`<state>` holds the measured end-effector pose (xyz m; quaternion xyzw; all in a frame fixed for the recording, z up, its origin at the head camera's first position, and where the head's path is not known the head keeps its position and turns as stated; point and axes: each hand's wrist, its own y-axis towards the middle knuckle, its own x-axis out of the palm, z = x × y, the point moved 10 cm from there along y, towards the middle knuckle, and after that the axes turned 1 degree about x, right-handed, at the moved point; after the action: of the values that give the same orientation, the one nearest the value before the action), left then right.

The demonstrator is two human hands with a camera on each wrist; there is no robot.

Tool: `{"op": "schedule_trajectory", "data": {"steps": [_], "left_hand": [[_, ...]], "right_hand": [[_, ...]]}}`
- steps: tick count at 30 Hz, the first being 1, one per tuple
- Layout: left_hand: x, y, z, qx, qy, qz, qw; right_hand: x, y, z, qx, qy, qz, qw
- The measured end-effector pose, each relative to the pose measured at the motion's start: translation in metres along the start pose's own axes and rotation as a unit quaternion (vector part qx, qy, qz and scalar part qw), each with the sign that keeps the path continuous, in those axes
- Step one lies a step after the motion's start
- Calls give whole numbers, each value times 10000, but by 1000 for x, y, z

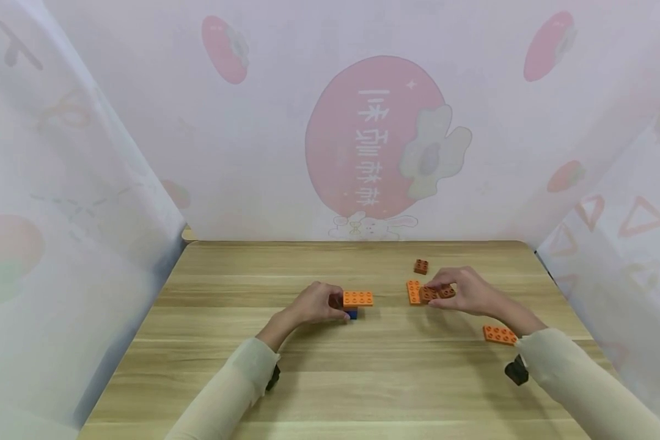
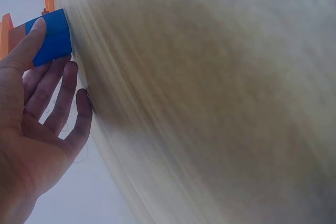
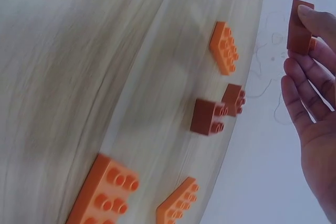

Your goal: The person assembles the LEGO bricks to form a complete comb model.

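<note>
In the head view my left hand (image 1: 318,304) grips a small stack near the middle of the table. At its bottom is a blue brick (image 2: 54,38), with a brownish-orange layer above and an orange flat brick (image 1: 358,298) on top. The left thumb presses the blue side. My right hand (image 1: 467,292) pinches a brown brick (image 3: 301,27) between thumb and fingers, above the table. Below it in the head view lie an orange flat brick (image 1: 414,292) and a brown brick (image 1: 447,291), partly hidden by the hand.
Another brown brick (image 1: 421,266) lies farther back. A second orange flat brick (image 1: 500,335) is beside the right forearm, and the right wrist view shows a further orange flat brick (image 3: 178,203). Printed curtains (image 1: 275,183) enclose the wooden table (image 1: 308,391) at the back and sides.
</note>
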<state>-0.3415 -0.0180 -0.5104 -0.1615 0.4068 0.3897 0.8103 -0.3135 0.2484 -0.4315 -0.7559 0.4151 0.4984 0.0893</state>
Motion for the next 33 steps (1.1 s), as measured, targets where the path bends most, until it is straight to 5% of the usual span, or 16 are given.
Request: {"op": "schedule_trajectory", "data": {"steps": [13,22,33], "left_hand": [[0,0,-2,-68,103,-22,9999],[1,0,-1,-5,160,-45,9999],[2,1,-3,-63,135,-48,9999]], "right_hand": [[3,24,-18,-143,-85,168,9997],[6,38,-38,-759,70,390,9963],[16,56,-51,-729,203,219,9969]]}}
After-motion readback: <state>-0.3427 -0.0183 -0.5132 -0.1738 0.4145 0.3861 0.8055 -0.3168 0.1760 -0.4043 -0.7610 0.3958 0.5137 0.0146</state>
